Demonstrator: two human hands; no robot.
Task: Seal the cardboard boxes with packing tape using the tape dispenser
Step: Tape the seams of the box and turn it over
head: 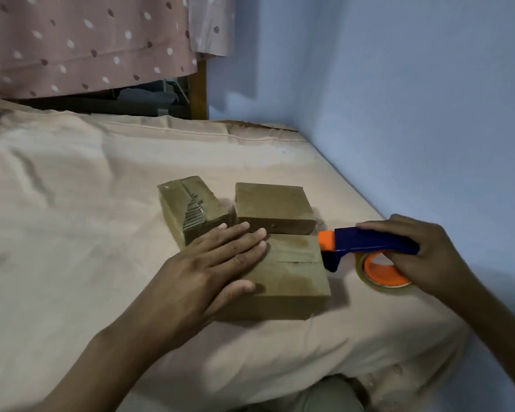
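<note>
The nearest cardboard box (292, 272) lies flat on the bed (81, 221), toward its right side, with a strip of tape visible across its top face. The left hand (208, 269) presses down on the box's left portion, fingers straight and together, thumb lying along the near edge. The tape dispenser (372, 248), blue with an orange tip and orange hub, sits just off the box's right edge; its front end meets the upper right corner of the box. The right hand (422, 257) grips the dispenser's handle, fingers curled over the top. A roll of clear tape (381, 278) is mounted beneath the handle. Two more boxes stand just behind the first: the rear right box (272, 208) lies flat and touches the near box's far edge, and the rear left box (191, 209) is tilted, bearing a wrinkled run of tape along its top. The bed is covered with a creased, pale peach sheet showing faint dark marks. A light blue wall (399, 99) borders the bed on the right. A pink curtain (87, 40) with light and dark spots hangs at the rear, beside a wooden post (198, 93).
</note>
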